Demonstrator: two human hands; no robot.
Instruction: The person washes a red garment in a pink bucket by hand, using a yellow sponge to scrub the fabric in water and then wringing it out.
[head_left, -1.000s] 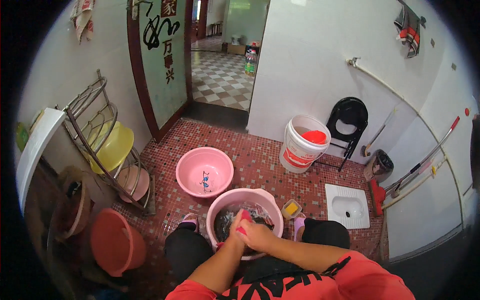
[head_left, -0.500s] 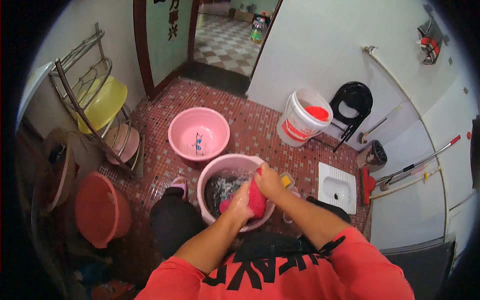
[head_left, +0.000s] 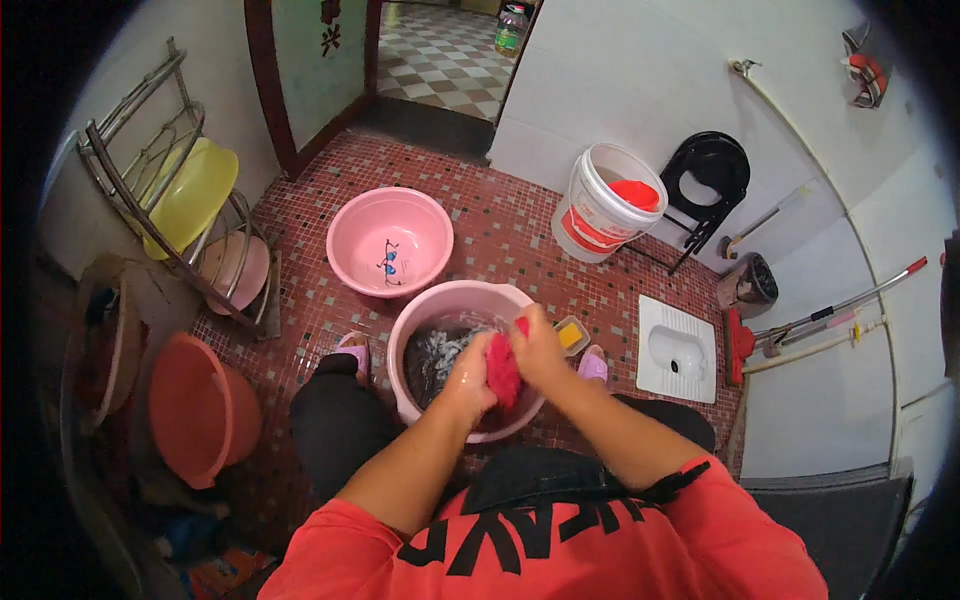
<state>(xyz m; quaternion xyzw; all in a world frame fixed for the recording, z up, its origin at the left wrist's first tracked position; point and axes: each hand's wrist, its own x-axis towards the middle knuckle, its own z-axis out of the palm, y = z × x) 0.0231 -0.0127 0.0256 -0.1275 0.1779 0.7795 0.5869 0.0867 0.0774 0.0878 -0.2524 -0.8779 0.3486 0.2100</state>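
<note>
Between my hands is a wet pinkish-red cloth (head_left: 503, 371), bunched up over a pink basin (head_left: 397, 372) on the floor before me. My left hand (head_left: 470, 377) is closed round its left side, wet and with suds on the skin. On the other side my right hand (head_left: 537, 352) grips the cloth, a bit of red poking out above the fingers. Dark, sudsy water (head_left: 432, 352) with greyish items in it shows in the basin's left half; hands and cloth hide much of the right. A yellow soap bar (head_left: 570, 335) sits in a small dish beside the basin.
Beyond stands another pink basin (head_left: 385, 262). A white bucket (head_left: 585, 225) and black folding chair (head_left: 735, 165) are by the far wall. Right lies a squat toilet (head_left: 655, 375), with mops (head_left: 820, 325) behind. A metal rack (head_left: 120, 170) and reddish tub (head_left: 185, 430) stand left.
My hands have come closer together, and the cloth is now gathered in a tighter bunch between them, no longer stretching down to the left. The whole view has shifted slightly.
</note>
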